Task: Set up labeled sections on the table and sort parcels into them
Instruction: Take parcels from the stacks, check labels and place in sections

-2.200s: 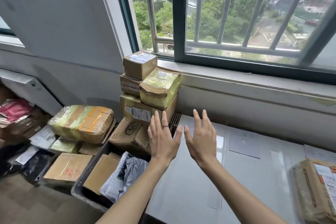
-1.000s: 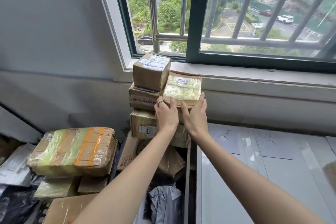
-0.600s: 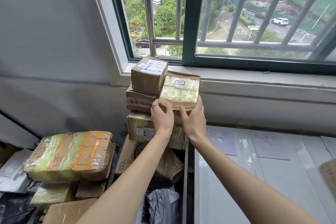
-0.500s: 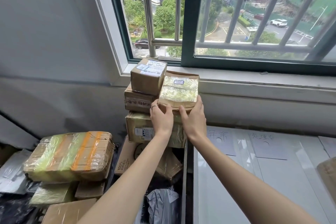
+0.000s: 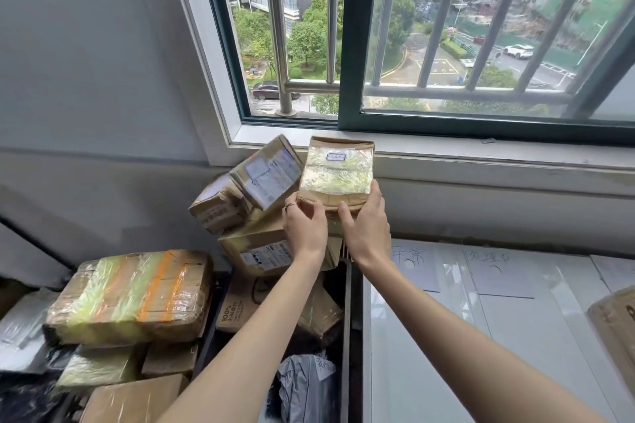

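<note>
A small cardboard parcel [image 5: 336, 170] wrapped in yellowish tape, with a small white label on top, is held up in front of the window sill. My left hand [image 5: 304, 228] grips its near left corner and my right hand [image 5: 366, 223] grips its near right edge. Beside it, two brown boxes with shipping labels, the upper box [image 5: 269, 172] and the one under it [image 5: 218, 204], are tipping to the left off the stack. Below them sits a larger labelled box [image 5: 256, 249]. On the white table [image 5: 481, 354] lie handwritten paper section labels [image 5: 415, 266].
A big taped parcel [image 5: 132, 295] tops a heap of boxes and bags at the lower left. A dark crate [image 5: 345, 319] holding a grey mailer bag [image 5: 307, 388] stands against the table's left edge. Another brown parcel [image 5: 615, 333] lies at the table's right edge.
Both hands reached to the stack, took hold of the taped parcel and lifted it. The two boxes to its left have tilted and slid leftward.
</note>
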The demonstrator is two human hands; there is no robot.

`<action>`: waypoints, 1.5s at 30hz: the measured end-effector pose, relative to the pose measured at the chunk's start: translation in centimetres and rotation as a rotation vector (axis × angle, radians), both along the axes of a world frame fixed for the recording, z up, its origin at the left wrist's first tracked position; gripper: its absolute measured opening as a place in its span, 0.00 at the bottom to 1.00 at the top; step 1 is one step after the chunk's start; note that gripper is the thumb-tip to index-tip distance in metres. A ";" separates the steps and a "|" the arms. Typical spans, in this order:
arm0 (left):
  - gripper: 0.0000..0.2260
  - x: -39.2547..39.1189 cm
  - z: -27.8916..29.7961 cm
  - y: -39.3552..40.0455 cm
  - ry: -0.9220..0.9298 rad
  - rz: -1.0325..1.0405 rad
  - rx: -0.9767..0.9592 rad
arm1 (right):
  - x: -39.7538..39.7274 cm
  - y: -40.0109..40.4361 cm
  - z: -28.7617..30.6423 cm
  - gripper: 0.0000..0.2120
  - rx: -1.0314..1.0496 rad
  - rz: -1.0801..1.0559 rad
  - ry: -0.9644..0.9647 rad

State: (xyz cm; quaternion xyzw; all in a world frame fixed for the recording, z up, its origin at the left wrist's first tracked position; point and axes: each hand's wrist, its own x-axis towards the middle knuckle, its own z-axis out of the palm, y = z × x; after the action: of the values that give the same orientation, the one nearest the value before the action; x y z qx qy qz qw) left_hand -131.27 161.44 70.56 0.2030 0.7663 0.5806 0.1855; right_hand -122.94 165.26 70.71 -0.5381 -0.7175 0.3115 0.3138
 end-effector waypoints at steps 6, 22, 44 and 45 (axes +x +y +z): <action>0.16 0.0 -0.1 -0.2 -0.019 -0.004 -0.007 | 0.4 -0.4 -0.2 0.36 -0.005 -0.012 0.004; 0.19 1.1 0.6 -0.9 -0.104 -0.020 0.090 | 2.2 -0.8 1.1 0.40 0.056 -0.019 0.101; 0.22 10.5 3.5 -5.1 -0.256 -0.166 0.388 | 11.9 -1.5 4.9 0.29 -0.224 0.059 0.696; 0.22 11.2 3.5 -5.1 -0.243 -0.174 0.377 | 12.7 -1.6 4.8 0.28 -0.212 0.062 0.710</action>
State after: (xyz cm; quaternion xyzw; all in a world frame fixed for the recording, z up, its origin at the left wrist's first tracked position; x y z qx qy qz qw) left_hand -120.09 156.35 74.07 0.2278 0.5960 0.7154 0.2847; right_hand -110.19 163.68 75.46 -0.4040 -0.5438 0.5609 0.4759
